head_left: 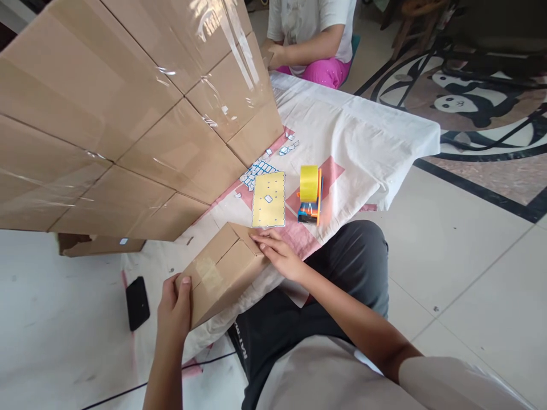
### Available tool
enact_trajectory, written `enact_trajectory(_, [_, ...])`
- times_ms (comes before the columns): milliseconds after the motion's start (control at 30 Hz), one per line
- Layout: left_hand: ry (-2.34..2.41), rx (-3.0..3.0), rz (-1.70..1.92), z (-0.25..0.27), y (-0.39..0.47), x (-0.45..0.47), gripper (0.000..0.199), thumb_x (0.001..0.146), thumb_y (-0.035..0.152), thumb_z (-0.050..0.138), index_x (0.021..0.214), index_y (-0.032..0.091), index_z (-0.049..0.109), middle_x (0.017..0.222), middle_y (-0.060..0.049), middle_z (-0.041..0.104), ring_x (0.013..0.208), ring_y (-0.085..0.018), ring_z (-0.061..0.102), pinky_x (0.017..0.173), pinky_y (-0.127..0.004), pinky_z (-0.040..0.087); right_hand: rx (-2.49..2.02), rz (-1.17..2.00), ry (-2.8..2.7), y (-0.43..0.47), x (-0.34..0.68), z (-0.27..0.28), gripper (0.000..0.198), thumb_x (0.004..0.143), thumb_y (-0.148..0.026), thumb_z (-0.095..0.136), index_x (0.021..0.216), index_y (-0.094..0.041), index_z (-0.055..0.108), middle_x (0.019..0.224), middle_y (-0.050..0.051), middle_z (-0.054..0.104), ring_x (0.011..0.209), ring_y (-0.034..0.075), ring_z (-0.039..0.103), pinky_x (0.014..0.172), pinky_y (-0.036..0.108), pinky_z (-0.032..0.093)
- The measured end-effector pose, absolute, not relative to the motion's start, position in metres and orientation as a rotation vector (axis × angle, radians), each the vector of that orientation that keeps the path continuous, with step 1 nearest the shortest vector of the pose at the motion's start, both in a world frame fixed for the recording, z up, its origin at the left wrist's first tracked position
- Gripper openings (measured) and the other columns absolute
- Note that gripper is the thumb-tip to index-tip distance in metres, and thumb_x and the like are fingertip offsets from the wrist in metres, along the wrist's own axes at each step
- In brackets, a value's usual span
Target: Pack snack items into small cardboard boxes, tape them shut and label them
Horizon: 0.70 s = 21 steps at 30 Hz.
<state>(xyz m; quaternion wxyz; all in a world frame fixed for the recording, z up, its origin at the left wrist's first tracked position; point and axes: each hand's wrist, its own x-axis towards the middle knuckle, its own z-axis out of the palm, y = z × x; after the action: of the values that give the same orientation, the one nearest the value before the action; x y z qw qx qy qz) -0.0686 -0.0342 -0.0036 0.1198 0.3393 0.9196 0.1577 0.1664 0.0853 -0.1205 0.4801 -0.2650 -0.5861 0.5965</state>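
Note:
A small cardboard box (231, 279), with a strip of clear tape over part of its top seam, sits at the near edge of the cloth-covered table. My left hand (174, 302) grips its left end, thumb on the top and the other fingers mostly hidden. At the box's right end my right hand (280, 253) lies with fingers stretched along the top edge. Just beyond the box is a yellow sheet (268, 208) with a small white label on it. To the right of that sheet stands a tape dispenser (310, 193) with a yellow roll.
Stacked taped cartons (171, 131) form a tall wall at the left. Loose white labels (258, 172) lie at its foot. A black phone (137, 303) rests at the table's left end. Across the table (363, 125) sits another person (314, 34).

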Motion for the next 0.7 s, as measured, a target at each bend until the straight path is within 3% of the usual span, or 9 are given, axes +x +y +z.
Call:
enact_trajectory(200, [2.683,1.01,0.428,-0.002,-0.035,-0.066,0.048,0.09,0.062,0.039,0.12,0.026,0.052,0.117,-0.008,0.064,0.109,-0.028,0.059,0.097,-0.043,0.044,-0.626,1.502,-1.373,0.091,0.164,-0.117,0.045,0.1,-0.052,0.049,0.123,-0.022,0.073,0.114,0.011,0.06,0.115,0.022,0.058,0.108,0.043,0.043])
enact_trajectory(433, [2.717,1.006,0.459,-0.002,-0.033,-0.062,0.047,0.09,0.062,0.039,0.116,0.026,0.055,0.114,-0.007,0.065,0.107,-0.028,0.059,0.096,-0.043,0.045,-0.65,1.718,-1.197,0.111,0.162,-0.114,0.027,0.092,-0.043,0.064,0.09,-0.019,0.078,0.092,0.005,0.069,0.092,0.018,0.065,0.09,0.036,0.051])
enact_trajectory(600, [2.696,1.02,0.443,-0.002,-0.033,-0.066,0.044,0.089,0.06,0.041,0.112,0.026,0.054,0.115,-0.007,0.064,0.109,-0.028,0.059,0.097,-0.042,0.045,-0.683,1.755,-1.113,0.115,0.154,-0.116,0.022,0.082,-0.033,0.073,0.098,-0.018,0.075,0.087,0.002,0.069,0.072,0.013,0.059,0.069,0.027,0.048])
enact_trajectory(700, [2.708,0.997,0.427,0.0,-0.032,-0.065,0.044,0.089,0.061,0.04,0.111,0.026,0.054,0.114,-0.007,0.064,0.108,-0.028,0.059,0.095,-0.042,0.046,-0.694,1.737,-1.12,0.115,0.154,-0.117,0.021,0.081,-0.034,0.074,0.095,-0.019,0.075,0.087,0.002,0.07,0.07,0.012,0.057,0.066,0.026,0.045])
